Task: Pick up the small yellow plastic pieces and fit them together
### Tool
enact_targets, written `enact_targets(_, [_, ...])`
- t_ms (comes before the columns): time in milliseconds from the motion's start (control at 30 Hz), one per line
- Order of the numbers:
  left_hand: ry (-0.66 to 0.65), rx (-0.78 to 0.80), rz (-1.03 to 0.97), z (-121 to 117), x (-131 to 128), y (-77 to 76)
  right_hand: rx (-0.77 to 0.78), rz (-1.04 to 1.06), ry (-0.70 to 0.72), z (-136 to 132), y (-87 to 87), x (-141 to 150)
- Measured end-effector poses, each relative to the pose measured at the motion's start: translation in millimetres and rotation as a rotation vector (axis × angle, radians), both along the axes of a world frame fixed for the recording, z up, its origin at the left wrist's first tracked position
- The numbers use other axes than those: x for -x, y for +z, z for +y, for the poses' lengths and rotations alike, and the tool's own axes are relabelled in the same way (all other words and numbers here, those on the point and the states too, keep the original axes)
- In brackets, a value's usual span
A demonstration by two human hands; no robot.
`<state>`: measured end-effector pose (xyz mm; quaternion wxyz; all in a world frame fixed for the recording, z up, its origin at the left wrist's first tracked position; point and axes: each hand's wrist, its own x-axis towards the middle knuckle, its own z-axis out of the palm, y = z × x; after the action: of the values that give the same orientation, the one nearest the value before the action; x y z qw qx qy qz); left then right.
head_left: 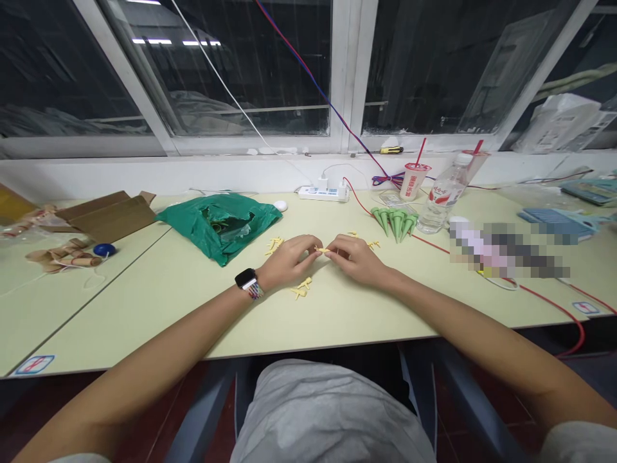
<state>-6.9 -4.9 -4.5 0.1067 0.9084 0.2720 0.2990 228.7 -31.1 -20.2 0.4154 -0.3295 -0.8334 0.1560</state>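
Over the middle of the table, my left hand [292, 259] and my right hand [355, 258] meet fingertip to fingertip. Both pinch one small yellow plastic piece [322, 250], mostly covered by the fingers. A watch with a patterned band [249, 283] is on my left wrist. Loose yellow pieces [301, 289] lie on the tabletop just below my left hand. More yellow pieces [274, 245] rest beyond it, and a few others [373, 244] are beside my right hand. The exact shape of the held piece is too small to make out.
A torn green bag [222, 225] lies behind left, beside a cardboard box [107, 217] and wooden toys [65, 256]. Green cones [396, 222], a water bottle [442, 196] and a drink cup [413, 180] stand right. A power strip [322, 193] and red cable [438, 245] are at the back.
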Motion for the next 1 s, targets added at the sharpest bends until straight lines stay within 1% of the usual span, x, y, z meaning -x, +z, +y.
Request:
enact_targets(233, [-0.007,0.059,0.035,-1.2,-0.8,3.4,-0.023,-0.002,-0.006,0.9,-2.7,-0.5])
enact_targets(400, [0.037,0.087,0.052,-0.9,-2.8,3.9,-0.053,-0.026,0.017,-1.2,-3.8,2.2])
enact_targets(500, [0.037,0.115,0.043,-1.0,-2.5,3.7,-0.057,-0.03,0.003,-2.5,-2.9,2.1])
enact_targets(733, [-0.031,0.052,0.015,-1.3,2.7,3.3,-0.051,-0.037,-0.043,-2.2,-2.3,0.9])
enact_targets(900, [0.004,0.014,0.07,0.6,0.9,4.0,-0.061,-0.029,-0.045,-2.4,-1.8,1.7])
enact_targets(1000, [0.004,-0.006,0.091,0.6,0.8,4.7,-0.064,-0.034,-0.05,-2.2,-1.6,1.1])
